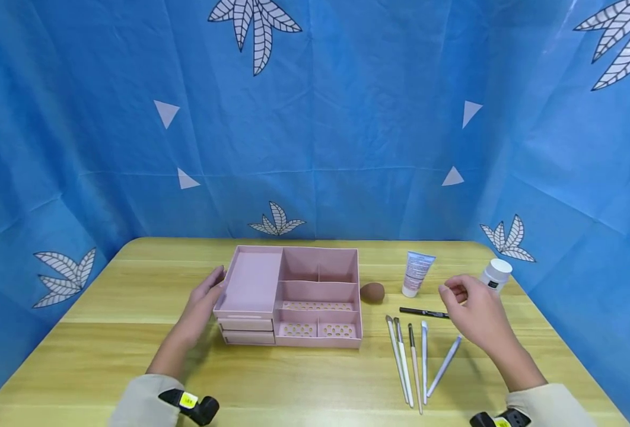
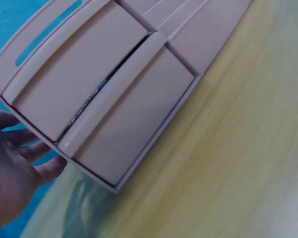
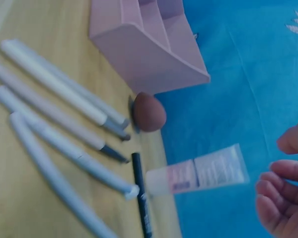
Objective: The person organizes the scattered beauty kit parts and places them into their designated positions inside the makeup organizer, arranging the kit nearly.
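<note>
A pink desktop organizer (image 1: 253, 279) with several compartments and two small drawers (image 2: 131, 116) stands on the table. My left hand (image 1: 196, 311) rests against its left side, fingers extended along the wall. Over the right part of the table hovers my right hand (image 1: 477, 317), its fingers loosely bent and nothing in them. Nearest to it are a white-capped jar (image 1: 498, 273), partly hidden behind the hand, and a black pencil (image 1: 423, 312). A white and pink squeeze tube (image 3: 198, 173) stands on its cap. Beside the organizer's right wall lies a brown makeup sponge (image 1: 372, 292).
Several makeup brushes (image 1: 412, 367) lie side by side at the front right, with a pale stick (image 1: 445, 366) angled next to them. Behind the wooden table (image 1: 107, 356) hangs a blue curtain (image 1: 315, 118) with white leaf prints, which also closes off both sides.
</note>
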### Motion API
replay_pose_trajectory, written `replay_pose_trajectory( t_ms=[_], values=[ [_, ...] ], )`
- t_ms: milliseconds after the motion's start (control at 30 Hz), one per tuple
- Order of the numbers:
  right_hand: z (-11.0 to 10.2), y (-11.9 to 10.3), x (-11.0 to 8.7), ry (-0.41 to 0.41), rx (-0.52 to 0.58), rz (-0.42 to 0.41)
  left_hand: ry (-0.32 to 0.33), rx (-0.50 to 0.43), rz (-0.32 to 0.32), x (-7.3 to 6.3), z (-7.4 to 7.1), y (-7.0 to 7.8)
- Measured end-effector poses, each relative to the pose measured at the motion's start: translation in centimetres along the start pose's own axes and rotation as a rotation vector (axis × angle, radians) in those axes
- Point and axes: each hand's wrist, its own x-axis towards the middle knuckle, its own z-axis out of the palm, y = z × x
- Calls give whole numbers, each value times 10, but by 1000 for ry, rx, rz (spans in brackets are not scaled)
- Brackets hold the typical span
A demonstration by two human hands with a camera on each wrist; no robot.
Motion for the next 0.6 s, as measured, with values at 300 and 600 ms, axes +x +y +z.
replay_pose_trajectory(
  t_ms=[300,600],
  values=[
    [0,25,-29,-270,-50,247,-16,-207,-35,-10,8,-4],
    [12,37,-55,-392,-9,404,-34,-228,0,-11,11,-6]
  ],
)
